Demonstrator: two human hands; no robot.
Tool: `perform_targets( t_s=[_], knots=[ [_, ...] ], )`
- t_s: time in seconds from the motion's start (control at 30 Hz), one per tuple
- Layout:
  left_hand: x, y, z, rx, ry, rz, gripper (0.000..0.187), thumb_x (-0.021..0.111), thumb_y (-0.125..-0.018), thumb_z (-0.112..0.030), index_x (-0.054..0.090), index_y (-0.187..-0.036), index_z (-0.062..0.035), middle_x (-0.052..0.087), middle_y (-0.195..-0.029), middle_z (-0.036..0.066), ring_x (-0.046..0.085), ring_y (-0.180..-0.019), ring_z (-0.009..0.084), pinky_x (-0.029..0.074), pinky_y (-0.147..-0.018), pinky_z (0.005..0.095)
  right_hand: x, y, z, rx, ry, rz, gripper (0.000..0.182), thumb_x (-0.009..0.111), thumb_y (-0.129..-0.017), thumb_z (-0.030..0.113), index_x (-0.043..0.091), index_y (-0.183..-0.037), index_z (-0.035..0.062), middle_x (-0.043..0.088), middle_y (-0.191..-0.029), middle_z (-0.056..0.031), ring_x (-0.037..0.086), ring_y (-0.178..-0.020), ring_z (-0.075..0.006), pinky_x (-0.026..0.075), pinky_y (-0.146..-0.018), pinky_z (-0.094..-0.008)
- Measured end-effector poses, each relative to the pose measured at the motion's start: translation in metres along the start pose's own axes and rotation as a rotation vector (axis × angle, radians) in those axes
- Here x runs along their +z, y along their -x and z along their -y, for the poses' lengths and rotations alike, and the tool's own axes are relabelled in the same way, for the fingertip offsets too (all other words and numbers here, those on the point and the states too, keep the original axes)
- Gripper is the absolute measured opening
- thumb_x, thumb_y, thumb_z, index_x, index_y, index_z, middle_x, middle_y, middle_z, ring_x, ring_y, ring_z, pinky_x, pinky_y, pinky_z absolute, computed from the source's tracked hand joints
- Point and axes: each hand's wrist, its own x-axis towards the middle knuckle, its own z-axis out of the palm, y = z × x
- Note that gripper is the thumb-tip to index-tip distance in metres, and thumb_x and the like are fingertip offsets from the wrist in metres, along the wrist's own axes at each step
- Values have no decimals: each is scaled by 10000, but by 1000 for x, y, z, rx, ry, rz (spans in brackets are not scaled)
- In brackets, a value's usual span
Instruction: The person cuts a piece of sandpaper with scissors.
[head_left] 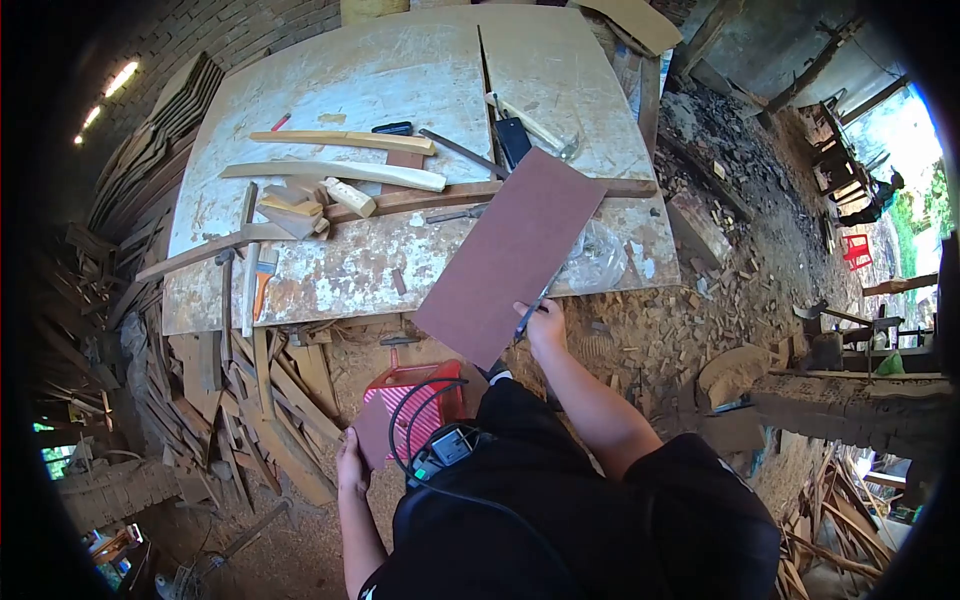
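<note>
A large reddish-brown sandpaper sheet (pixel 512 255) slants across the front edge of the workbench. My right hand (pixel 543 330) is closed at its lower right edge, with the thumb toward the sheet. Along that edge, in the same hand, is a slim dark-handled tool with a narrow metal blade (pixel 533 312); its exact kind I cannot tell. My left hand (pixel 352 466), low and to the left, pinches a smaller sandpaper piece (pixel 374 432) in front of a red-and-white striped stool (pixel 425 405).
On the worn workbench (pixel 340 285) lie curved wooden pieces (pixel 335 174), a paintbrush (pixel 264 280), a hammer (pixel 530 122) and a plastic bag (pixel 597 258). Scrap wood (pixel 285 400) leans at the left. Wood chips cover the floor. Another person (pixel 875 203) is far right.
</note>
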Motion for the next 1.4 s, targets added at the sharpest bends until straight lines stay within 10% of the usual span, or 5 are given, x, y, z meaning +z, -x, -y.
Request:
perform_targets(
  t_s=[0.33,0.73,0.93,1.03,1.4],
  knots=[
    [-10,-6,7,-99,-69,-137,431,541,-1042,-398,635,-1199,-7,691,-1136,87,663,-1014,205,534,-893,363,-4,48,271,-419,56,244,421,768,-843,30,582,-1220,8,674,-1057,-59,645,-990,-157,527,-872,-303],
    [54,2,-14,-83,-130,-281,419,557,-1036,-392,620,-1235,-28,680,-1177,84,649,-1058,191,517,-929,343,51,-233,542,-819,-10,541,217,760,-890,114,666,-1043,-8,689,-900,-54,681,-799,-165,546,-707,-280],
    [65,27,-7,-97,-56,-426,394,584,-1026,-381,635,-1190,-26,692,-1143,79,663,-1039,185,531,-916,343,62,-376,546,-724,-20,280,227,766,-890,128,698,-1059,-8,706,-866,-60,677,-752,-149,533,-697,-257],
    [52,34,1,-108,-65,-451,383,580,-1030,-368,635,-1180,-20,698,-1111,76,667,-1013,188,534,-902,339,42,-390,506,-983,829,-463,506,790,-817,435,712,-1047,-9,730,-935,-143,702,-929,-243,534,-848,-370],
    [34,53,15,44,61,-517,384,553,-1044,-356,607,-1212,-15,687,-1134,88,666,-1000,198,536,-894,346,-23,-220,260,-687,1125,454,350,780,-770,80,723,-1115,99,678,-822,-120,679,-801,-250,527,-745,-407]
  ],
)
